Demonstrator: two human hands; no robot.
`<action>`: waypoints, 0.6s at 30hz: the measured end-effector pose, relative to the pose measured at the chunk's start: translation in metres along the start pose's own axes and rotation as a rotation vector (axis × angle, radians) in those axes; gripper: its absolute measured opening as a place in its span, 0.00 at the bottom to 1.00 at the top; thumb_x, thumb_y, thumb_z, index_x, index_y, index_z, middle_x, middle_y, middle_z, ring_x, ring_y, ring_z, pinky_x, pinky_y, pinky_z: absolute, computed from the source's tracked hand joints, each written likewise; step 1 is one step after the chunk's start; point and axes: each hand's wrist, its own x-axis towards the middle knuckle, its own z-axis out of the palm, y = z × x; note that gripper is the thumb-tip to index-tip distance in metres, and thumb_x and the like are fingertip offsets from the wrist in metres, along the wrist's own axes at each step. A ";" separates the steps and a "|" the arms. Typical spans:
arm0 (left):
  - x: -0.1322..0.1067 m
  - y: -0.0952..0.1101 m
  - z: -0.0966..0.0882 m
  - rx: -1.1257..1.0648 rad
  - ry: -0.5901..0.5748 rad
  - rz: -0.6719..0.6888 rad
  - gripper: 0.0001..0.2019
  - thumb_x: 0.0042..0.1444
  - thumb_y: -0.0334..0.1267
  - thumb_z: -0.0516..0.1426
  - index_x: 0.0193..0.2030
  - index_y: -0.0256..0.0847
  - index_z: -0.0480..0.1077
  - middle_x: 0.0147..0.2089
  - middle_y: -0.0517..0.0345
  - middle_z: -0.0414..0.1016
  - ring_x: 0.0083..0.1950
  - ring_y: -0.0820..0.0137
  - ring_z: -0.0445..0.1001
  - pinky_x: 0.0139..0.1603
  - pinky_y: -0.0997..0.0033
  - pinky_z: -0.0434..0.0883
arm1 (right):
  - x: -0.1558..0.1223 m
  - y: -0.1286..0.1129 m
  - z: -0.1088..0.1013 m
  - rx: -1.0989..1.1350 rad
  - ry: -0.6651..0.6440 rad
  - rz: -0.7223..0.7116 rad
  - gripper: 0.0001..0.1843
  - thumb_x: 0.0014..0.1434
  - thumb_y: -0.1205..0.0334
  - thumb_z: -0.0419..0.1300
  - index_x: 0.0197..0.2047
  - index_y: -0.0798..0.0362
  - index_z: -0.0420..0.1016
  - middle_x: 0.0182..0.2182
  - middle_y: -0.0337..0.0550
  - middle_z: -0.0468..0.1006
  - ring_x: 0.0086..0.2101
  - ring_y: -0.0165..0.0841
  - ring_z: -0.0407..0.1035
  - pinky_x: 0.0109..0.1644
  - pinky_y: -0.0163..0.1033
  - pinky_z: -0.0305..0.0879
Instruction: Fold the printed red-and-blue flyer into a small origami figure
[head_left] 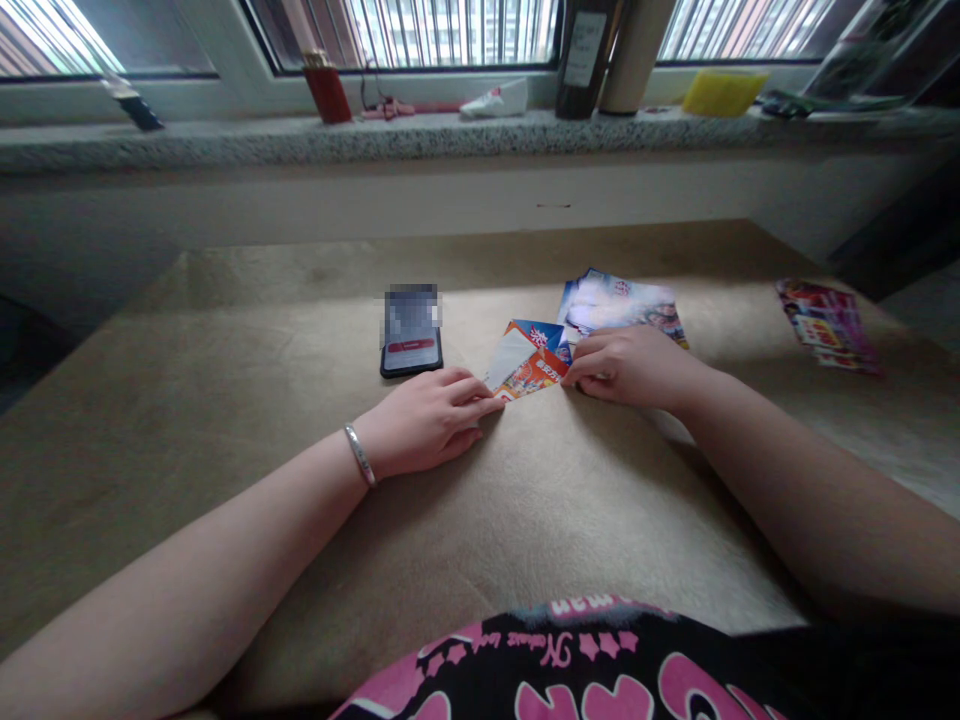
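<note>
Presently, folded paper point(529, 372) lies on surface point(480, 530) between left hand point(435, 415), touching its left corner (grip unclear), and right hand point(634, 365), pinching its right corner. Uneven pull could skew folds; knuckles could nudge nearby leaflets point(622, 302).

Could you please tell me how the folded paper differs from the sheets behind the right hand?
The folded paper looks smaller than the sheets. The folded paper shows orange, blue and pale areas; the sheets look mostly pale blue and purple. The folded paper has angled flaps, while the sheets lie flat. Both are printed.
</note>
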 end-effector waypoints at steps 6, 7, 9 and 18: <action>-0.001 -0.001 0.002 0.006 -0.010 -0.004 0.20 0.61 0.38 0.51 0.60 0.39 0.63 0.53 0.48 0.69 0.53 0.62 0.66 0.54 0.61 0.69 | -0.003 0.003 -0.002 -0.011 -0.014 0.032 0.13 0.55 0.66 0.53 0.35 0.44 0.79 0.35 0.36 0.80 0.32 0.30 0.71 0.31 0.35 0.57; -0.001 -0.001 0.002 0.004 -0.013 -0.004 0.20 0.61 0.38 0.51 0.60 0.39 0.63 0.53 0.48 0.69 0.53 0.62 0.66 0.54 0.61 0.69 | -0.003 0.004 -0.002 -0.015 -0.013 0.040 0.13 0.55 0.66 0.53 0.34 0.44 0.79 0.34 0.35 0.80 0.32 0.30 0.71 0.31 0.35 0.56; -0.001 0.000 0.001 0.001 -0.013 -0.006 0.20 0.61 0.37 0.51 0.60 0.39 0.63 0.52 0.48 0.70 0.53 0.62 0.66 0.54 0.61 0.69 | -0.005 0.006 -0.003 -0.019 -0.016 0.053 0.13 0.54 0.66 0.53 0.34 0.44 0.79 0.34 0.35 0.80 0.31 0.29 0.71 0.31 0.34 0.56; -0.001 0.000 0.001 -0.001 0.001 0.000 0.19 0.60 0.37 0.51 0.59 0.38 0.64 0.52 0.47 0.70 0.53 0.62 0.67 0.53 0.60 0.69 | -0.004 0.007 -0.006 0.011 -0.049 0.054 0.13 0.53 0.67 0.53 0.34 0.44 0.79 0.33 0.36 0.80 0.31 0.30 0.71 0.31 0.34 0.55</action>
